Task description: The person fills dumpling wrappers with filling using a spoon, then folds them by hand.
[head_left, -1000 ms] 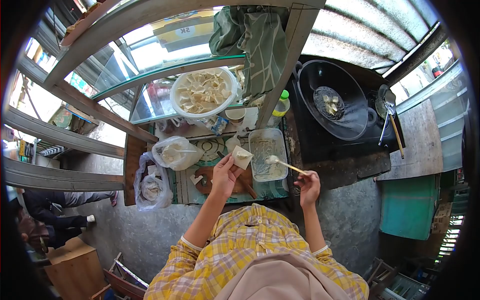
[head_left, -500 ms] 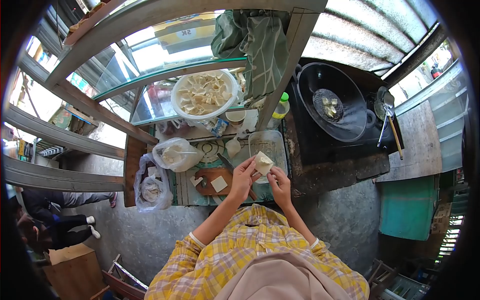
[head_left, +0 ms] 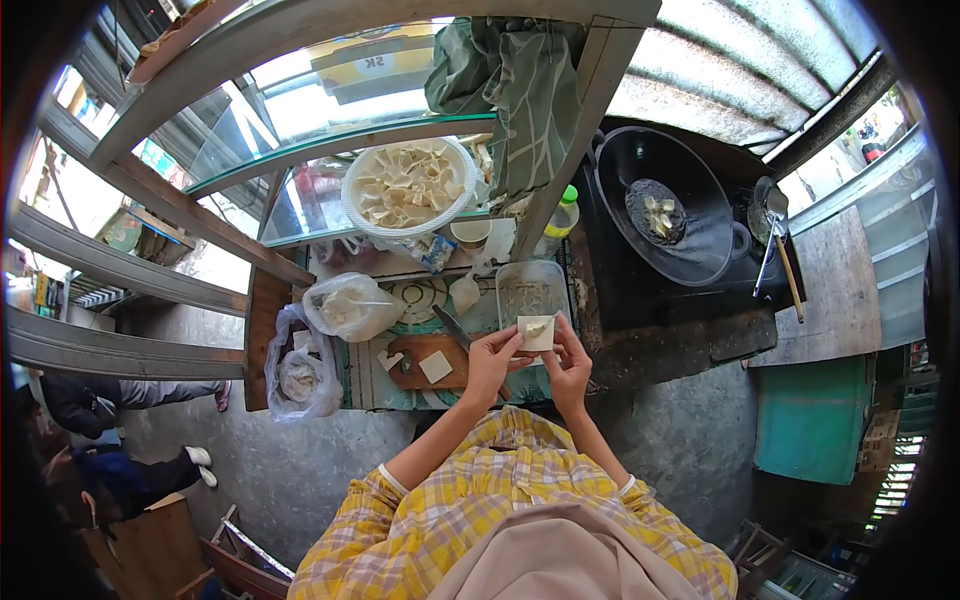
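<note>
A square dumpling wrapper (head_left: 528,346) with a small lump of pale filling (head_left: 538,327) on it is spread flat between my hands. The fingers of my left hand (head_left: 490,364) pinch its left edge, while my right hand (head_left: 569,372) grips the right edge. Just beyond it stands a clear plastic tub (head_left: 510,285) with residue inside. Left of my hands, a loose wrapper (head_left: 436,367) lies on a wooden cutting board (head_left: 455,350), with a smaller torn piece (head_left: 391,360) at the board's edge. A knife (head_left: 452,325) rests slantwise across the board.
A white basket (head_left: 350,205) full of folded dumplings sits at the glass case. Two plastic bags (head_left: 375,312) (head_left: 325,395) stand left of the board. On the stove at right, a black wok (head_left: 705,245) contains a few pale pieces. A ladle (head_left: 770,250) lies beside it. People stand far left.
The wrapper has come down slightly towards me and turned from a tilted diamond to a squarely held sheet. My right hand has risen to its right edge. A person at far left has shifted.
</note>
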Motion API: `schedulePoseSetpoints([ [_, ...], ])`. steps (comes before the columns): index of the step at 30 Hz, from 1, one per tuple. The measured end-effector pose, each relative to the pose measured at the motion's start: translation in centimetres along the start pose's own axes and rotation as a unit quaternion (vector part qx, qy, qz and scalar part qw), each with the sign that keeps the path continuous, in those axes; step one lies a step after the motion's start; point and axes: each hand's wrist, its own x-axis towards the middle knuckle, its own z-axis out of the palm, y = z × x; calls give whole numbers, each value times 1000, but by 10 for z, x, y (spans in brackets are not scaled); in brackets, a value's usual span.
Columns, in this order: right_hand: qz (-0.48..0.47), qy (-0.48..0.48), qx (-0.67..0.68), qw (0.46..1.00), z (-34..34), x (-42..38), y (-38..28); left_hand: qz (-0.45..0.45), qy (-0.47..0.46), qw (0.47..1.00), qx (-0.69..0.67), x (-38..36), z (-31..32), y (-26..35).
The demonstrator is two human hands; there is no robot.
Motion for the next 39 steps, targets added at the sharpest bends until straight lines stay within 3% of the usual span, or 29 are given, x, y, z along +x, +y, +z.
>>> schedulePoseSetpoints([
  [3,-27,7,38,999,3,0,-4,-5,-6,1000,5,-3,2,5],
  [16,-151,-24,-139,979,3,3,-16,44,7,998,54,-11,5,18],
  [27,-239,-89,-201,946,2,7,-16,121,25,969,214,-15,1,34],
  [33,-218,-105,-188,952,1,9,-13,147,29,956,253,-15,-7,41],
  [39,-167,-100,-54,979,12,12,-14,163,33,946,279,-17,-6,46],
])
